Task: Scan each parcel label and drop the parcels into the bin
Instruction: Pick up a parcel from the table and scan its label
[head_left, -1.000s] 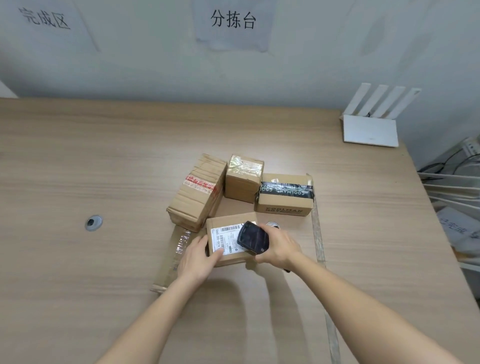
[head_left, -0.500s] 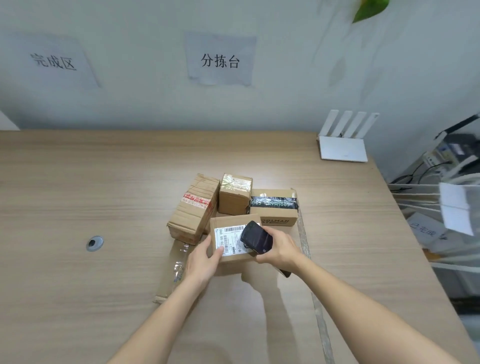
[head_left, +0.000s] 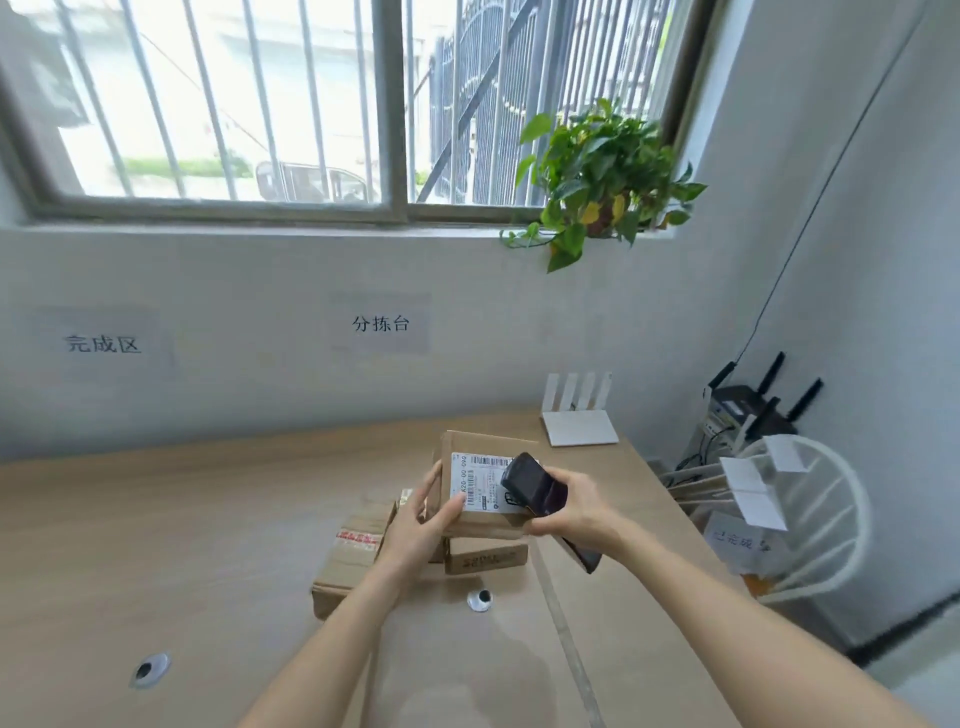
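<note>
Box in hand: a small brown box (head_left: 480, 486) is held up in the air above the table (head_left: 156, 530), over the other boxes. Its wide face with the white label (head_left: 480, 483) is turned toward the person. Its long side runs up and down, leaning a little.

Label: the bars and print run sideways along the label's top edge and down its left edge. The right part is hidden behind the scanner.

Left hand: the left hand (head_left: 421, 525) grips the box from the left side. The thumb lies on the front by the label, and the other fingers wrap round the left edge.

Right hand: the right hand (head_left: 574, 506) is closed round a black scanner (head_left: 530, 486). The scanner's front end points left and up, at the label. Its long side slants from low right to high left. I cannot tell if it touches the box.

Other boxes: a long box with red tape (head_left: 350, 558) lies flat on the table, under the left wrist. A smaller box (head_left: 485, 557) sits just right of it, below the held box.

Bin: a white wire basket (head_left: 826, 525) stands past the right end of the table, well apart from the boxes.

Wall side: a white router (head_left: 577, 415) sits at the far right of the table, and a green plant (head_left: 602, 174) sits on the window ledge.
</note>
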